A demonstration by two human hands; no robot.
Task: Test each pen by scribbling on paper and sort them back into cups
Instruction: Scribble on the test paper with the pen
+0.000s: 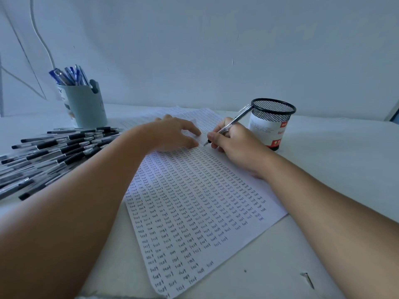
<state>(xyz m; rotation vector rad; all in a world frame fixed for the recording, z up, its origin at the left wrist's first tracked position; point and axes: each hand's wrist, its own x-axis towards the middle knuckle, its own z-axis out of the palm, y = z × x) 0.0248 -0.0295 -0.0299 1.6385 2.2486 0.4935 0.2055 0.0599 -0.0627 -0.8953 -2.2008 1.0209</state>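
the pen (232, 123) sits pinched in the right hand (235, 143), tip down on the far part of the paper (194, 212). the left hand (172, 132) lies beside it with fingers loosely spread, pressing the paper flat. a short light stroke should do. the mesh cup (272, 124) stands just right of the paper; the pen pile (54, 152) and blue cup (86, 104) lie left.

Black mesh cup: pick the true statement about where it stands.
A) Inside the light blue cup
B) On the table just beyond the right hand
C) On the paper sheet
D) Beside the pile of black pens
B: the black mesh cup stands on the table just beyond the right hand, off the paper sheet.
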